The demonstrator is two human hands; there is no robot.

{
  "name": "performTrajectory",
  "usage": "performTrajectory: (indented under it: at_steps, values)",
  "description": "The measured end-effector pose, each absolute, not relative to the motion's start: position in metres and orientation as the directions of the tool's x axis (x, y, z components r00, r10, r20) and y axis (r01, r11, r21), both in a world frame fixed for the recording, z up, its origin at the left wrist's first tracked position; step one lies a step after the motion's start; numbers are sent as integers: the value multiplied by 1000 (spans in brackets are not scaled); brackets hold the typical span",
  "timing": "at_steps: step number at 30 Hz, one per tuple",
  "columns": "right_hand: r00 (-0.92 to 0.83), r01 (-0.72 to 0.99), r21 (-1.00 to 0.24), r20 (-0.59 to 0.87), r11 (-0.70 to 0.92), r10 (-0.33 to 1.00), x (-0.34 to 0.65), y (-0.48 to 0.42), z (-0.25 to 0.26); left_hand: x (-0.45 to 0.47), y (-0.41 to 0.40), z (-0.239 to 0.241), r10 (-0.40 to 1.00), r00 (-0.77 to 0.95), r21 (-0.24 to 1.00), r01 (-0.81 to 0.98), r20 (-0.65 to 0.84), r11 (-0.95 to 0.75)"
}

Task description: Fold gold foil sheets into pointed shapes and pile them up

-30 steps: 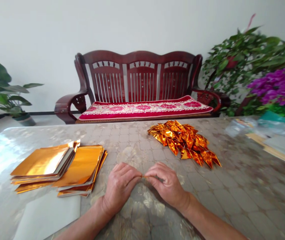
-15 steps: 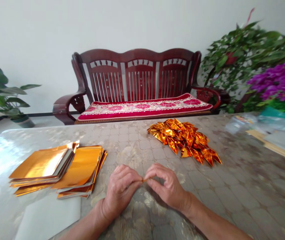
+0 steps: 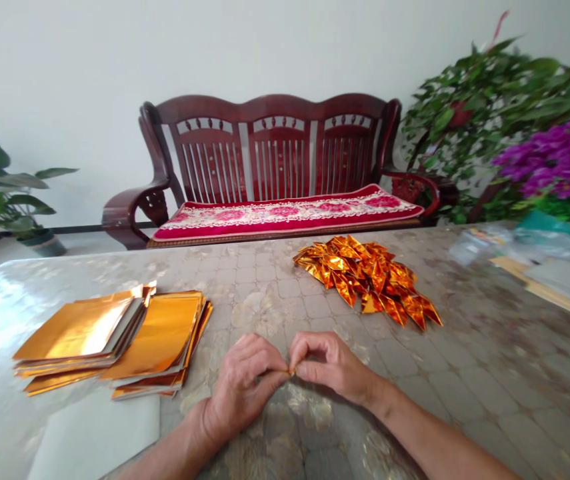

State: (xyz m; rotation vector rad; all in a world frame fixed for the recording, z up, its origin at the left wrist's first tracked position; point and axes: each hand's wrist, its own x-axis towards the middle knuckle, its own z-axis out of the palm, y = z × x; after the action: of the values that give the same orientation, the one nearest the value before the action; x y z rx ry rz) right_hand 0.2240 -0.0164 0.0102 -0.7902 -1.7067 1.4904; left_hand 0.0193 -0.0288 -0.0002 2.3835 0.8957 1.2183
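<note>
Bare hands at a table (image 3: 439,393) covered with a patterned surface, seen from the head. The left hand (image 3: 245,380) and the right hand (image 3: 332,363) meet near the middle, fingertips nearly touching. The thumb and fingers of each are closed in a pinch on a small orange-gold piece (image 3: 291,371), which lies between the 2 sets of fingertips; it is mostly hidden, so its shape cannot be told. Whether the hands rest on the table is likewise unclear.

To the left lie 2 adjoining stacks of metallic gold sheets, a left stack (image 3: 72,330) and a right stack (image 3: 157,333), their edges uneven. A pale grey sheet (image 3: 99,437) lies flat on the near side of these stacks, beside the left forearm. Beyond the right hand, and apart from it, is a heap of folded, pointed gold pieces (image 3: 359,273). Clear plastic packaging (image 3: 479,245) lies at the far right of the table.

Background: a dark red wooden bench (image 3: 279,150) bearing a red-and-white floral cushion (image 3: 285,213), a potted plant (image 3: 19,193) at left, purple flowers (image 3: 555,160) at right.
</note>
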Motion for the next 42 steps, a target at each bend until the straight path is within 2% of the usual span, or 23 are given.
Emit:
performTrajectory:
  at_steps: [3,13,20,24,35,38,42]
  values:
    - [-583,-46,-998,60,41,810,225,-16,8,19,-29,-1,653,457,526,386,604,-758]
    - [-592,-129,-981,-39,-143,805,221,-18,2,19,-31,0,621,495,546,308,608,-779]
    - [-577,-131,-983,-28,-127,816,219,-18,-3,22,-32,0,620,453,551,292,640,-782]
    - [-563,-167,-967,-66,-192,824,218,-19,-2,21,-32,0,641,448,549,332,623,-767]
    - [-396,-172,-967,-107,-188,912,214,-20,-7,22,-29,-3,634,411,501,391,655,-772]
    - [-353,-192,-965,-102,-179,930,213,-21,-6,23,-29,-5,674,367,532,421,641,-735]
    - [-308,-179,-972,-90,-151,947,213,-22,-5,24,-30,-6,790,288,638,472,541,-608]
